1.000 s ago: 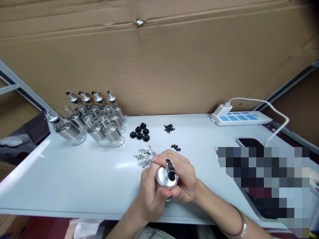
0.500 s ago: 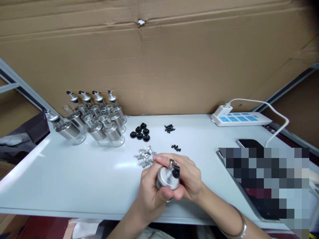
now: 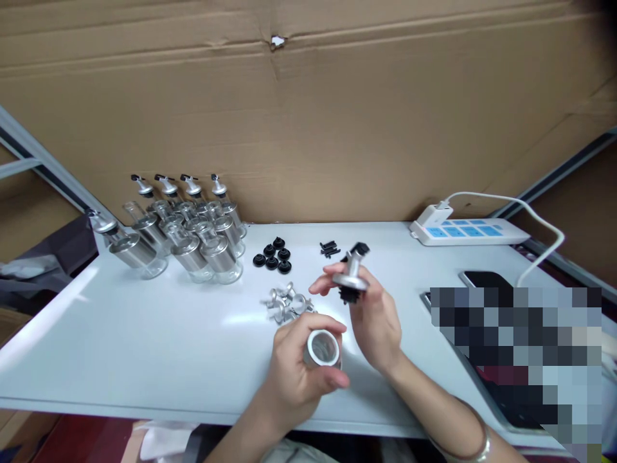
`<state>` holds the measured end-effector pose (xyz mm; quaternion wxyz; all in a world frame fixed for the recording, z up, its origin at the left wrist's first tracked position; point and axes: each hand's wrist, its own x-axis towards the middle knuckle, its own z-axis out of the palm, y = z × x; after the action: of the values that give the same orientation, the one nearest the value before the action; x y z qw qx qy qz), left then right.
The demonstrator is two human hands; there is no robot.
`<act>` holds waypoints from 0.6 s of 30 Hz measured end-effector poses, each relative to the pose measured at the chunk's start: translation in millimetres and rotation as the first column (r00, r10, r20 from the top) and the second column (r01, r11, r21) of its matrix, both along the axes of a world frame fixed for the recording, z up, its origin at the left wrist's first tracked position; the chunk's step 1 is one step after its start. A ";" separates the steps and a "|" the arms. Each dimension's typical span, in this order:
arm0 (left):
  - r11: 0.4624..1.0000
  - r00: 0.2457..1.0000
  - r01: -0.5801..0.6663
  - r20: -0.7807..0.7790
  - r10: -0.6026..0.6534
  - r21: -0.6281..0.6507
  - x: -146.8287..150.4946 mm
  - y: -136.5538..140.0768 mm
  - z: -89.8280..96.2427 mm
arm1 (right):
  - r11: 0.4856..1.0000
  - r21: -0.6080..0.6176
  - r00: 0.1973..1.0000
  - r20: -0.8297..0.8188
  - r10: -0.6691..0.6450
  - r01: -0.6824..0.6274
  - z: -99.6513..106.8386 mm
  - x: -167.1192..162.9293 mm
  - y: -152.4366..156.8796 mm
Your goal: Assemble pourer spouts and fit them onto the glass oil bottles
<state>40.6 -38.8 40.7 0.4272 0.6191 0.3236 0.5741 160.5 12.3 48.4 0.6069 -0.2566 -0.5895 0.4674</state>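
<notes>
My left hand [image 3: 294,363] is closed around a hollow round piece with a thick pale rim [image 3: 322,348]. Its open mouth faces up, and its lower part is hidden by my fingers. Just above and to the right, my right hand [image 3: 378,321] grips a bottle pourer [image 3: 354,273], which has a silver disc and spout, a black cap on top and a black ribbed stopper below. The pourer is apart from the hollow piece. Beyond my left hand lies a small heap of silver metal spout parts [image 3: 284,302].
Several glass bottles with steel sleeves [image 3: 219,254] stand at the back left, some topped with pourers. Behind the metal parts are black stoppers [image 3: 271,262] and small black pieces [image 3: 330,248]. A white power strip [image 3: 472,231] and a phone [image 3: 484,283] lie at right.
My right hand has lifted the pourer off the hollow piece and moved it up and to the right. The piece's open mouth now shows in my left hand.
</notes>
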 end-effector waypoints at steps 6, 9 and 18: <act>0.995 0.994 -0.086 -0.071 0.089 0.045 -4.8 -6.8 1.4 | 0.804 -0.566 0.956 -0.292 0.010 -0.181 3.0 0.4 24.7; 0.986 0.983 -0.148 -0.097 0.154 0.075 -17.3 -13.5 3.1 | 0.712 -0.674 0.940 -0.335 -0.055 -0.199 0.0 3.0 31.8; 0.635 0.631 -0.727 -0.111 0.768 0.260 -108.9 -8.7 -9.1 | 0.672 -0.706 0.930 -0.361 -0.067 -0.226 1.1 2.6 30.9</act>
<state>-68.4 -47.5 31.6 0.0512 0.5229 0.5389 0.6584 163.1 43.3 49.6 0.5267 -0.3632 -0.2410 0.7298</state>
